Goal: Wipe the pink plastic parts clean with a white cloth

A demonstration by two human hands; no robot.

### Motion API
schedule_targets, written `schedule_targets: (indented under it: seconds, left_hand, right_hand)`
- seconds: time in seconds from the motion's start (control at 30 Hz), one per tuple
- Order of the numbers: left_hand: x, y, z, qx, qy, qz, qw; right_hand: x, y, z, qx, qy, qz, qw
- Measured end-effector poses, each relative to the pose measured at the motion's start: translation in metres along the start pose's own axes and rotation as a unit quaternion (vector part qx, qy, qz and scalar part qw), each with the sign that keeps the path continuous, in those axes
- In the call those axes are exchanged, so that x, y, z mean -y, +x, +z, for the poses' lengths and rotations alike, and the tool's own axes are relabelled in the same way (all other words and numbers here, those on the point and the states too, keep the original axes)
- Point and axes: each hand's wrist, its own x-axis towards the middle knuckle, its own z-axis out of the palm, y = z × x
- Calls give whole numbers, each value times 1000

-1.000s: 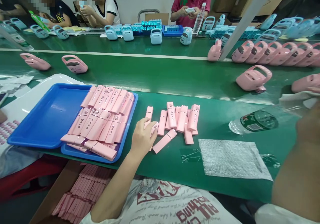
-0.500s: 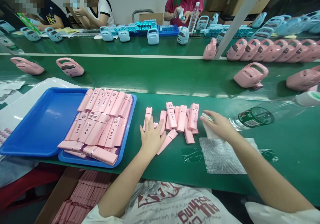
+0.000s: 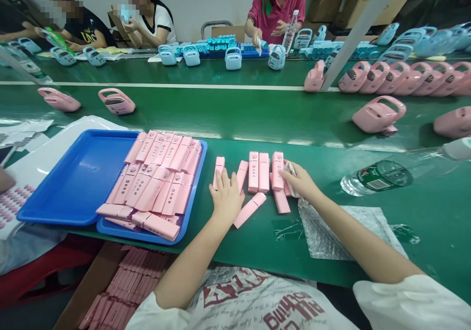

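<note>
Right of the blue tray [image 3: 73,182], our left hand [image 3: 227,200] lay flat and open on loose pink cases [image 3: 257,172]; our right hand [image 3: 300,180] gripped a white cloth [image 3: 290,182] against them. We judged a hard wipe might scatter that unsecured row.

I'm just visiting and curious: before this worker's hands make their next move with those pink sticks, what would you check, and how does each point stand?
1. Left hand rests flat on the loose pink sticks: ok.
2. Right hand holds a white cloth against one stick: ok.
3. Loose sticks lined up evenly: not ok, one stick lies askew.
4. Blue tray has free room: ok.
5. Water bottle lies clear of the sticks: ok.
6. Sticks clean: cannot tell.
</note>
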Motion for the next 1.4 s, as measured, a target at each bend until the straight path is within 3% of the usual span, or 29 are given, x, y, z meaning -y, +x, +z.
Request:
schedule_targets:
  seconds: [0.23,0.4,0.5,0.6,0.67,0.73,0.83,0.97,1.13,1.2,1.3,1.33,1.4]
  left_hand:
    - [16,21,-4,-28,-2,-59,998]
    - [29,3,-11,-36,-48,-29,998]
    - [42,-8,-25,-58,-62,-21,996]
    - [68,-6,-47,-128,-38,-79,988]
    - [91,-2,-62,-165,-17,-150,975]
    - [114,-1,-74,-164,-5,-215,963]
    - [136,-7,-79,-152,-1,-247,957]
    - [140,-17,-71,-150,-6,-241,959]
    - [140,-21,-63,-156,-46,-214,963]
    - [141,-22,-65,-164,-66,-216,960]
    - [132,-21,-71,-220,-202,-215,930]
    - [124,-20,-73,-237,-295,-199,904]
    - [102,-17,-76,-226,-501,-144,823]
  right_hand:
    - [16,12,25,-2,30,-5,1000]
    - [30,22,50,9,62,-13,998]
    - [36,26,63,13,83,-6,996]
    - [41,29,67,31,104,3,994]
    - [43,30,64,50,117,12,992]
    - [43,29,55,76,135,29,987]
    - [39,25,37,108,171,77,976]
    - [35,14,16,130,231,144,953]
    - [31,-9,4,110,430,262,857]
    - [28,-20,2,109,442,276,847]
    - [26,-36,-1,94,429,271,856]
    - [26,-39,-1,80,433,269,857]
    - [30,-44,0,36,457,271,847]
